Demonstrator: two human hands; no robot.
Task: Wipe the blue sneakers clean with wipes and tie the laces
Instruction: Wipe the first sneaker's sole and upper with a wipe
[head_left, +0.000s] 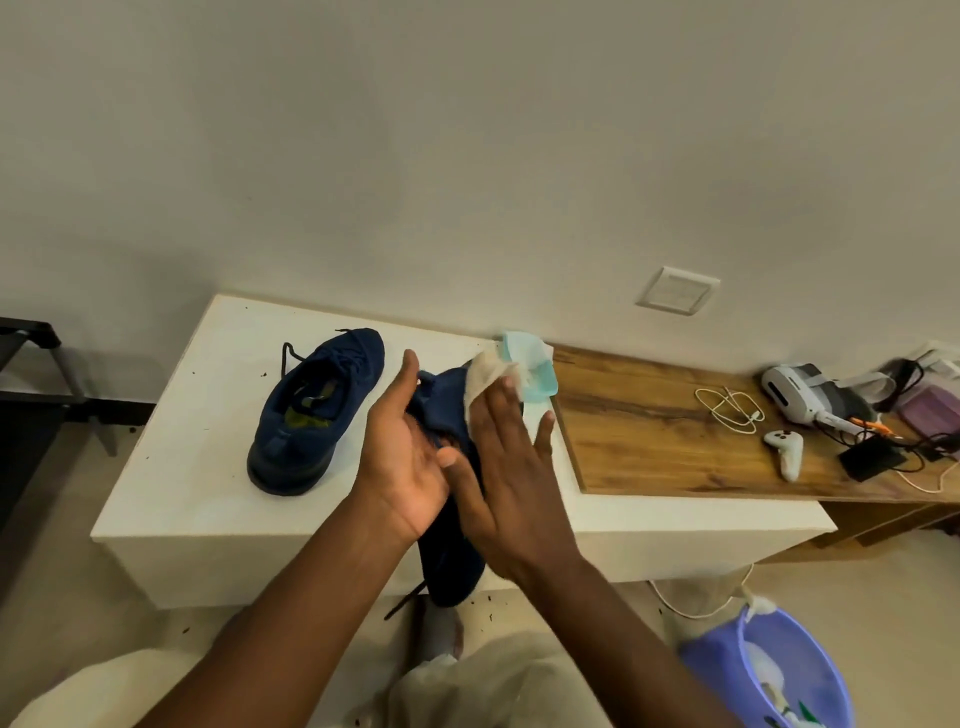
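One blue sneaker (451, 561) is held up off the near edge of the white table (208, 493), sandwiched between the two hands with one end pointing down past the table front and a loose lace (408, 597) dangling from it. The left hand (402, 457) is spread flat, fingers straight, backing the shoe's side rather than curling round it. The right hand (506, 478) is likewise flat-fingered and presses a pale wipe (485, 376) against the opposite side. The second sneaker (317, 415) sits upright on the table's left half, laces undone. A teal wipes pack (537, 371) lies at the table's far right edge, and a purple basin (826, 670) stands on the floor, right of the table's front. The shoe looks like soft knit over a firmer sole, so it is probably light, and the upper likely dents under pressure. A hand inside the opening or a grip on the sole or heel would give the wipe something firm to rub against. The damp wipe is limp and apt to bunch or slide, so it is best kept spread under flat fingers. The laces are thin and floppy and will need pinching near their ends.
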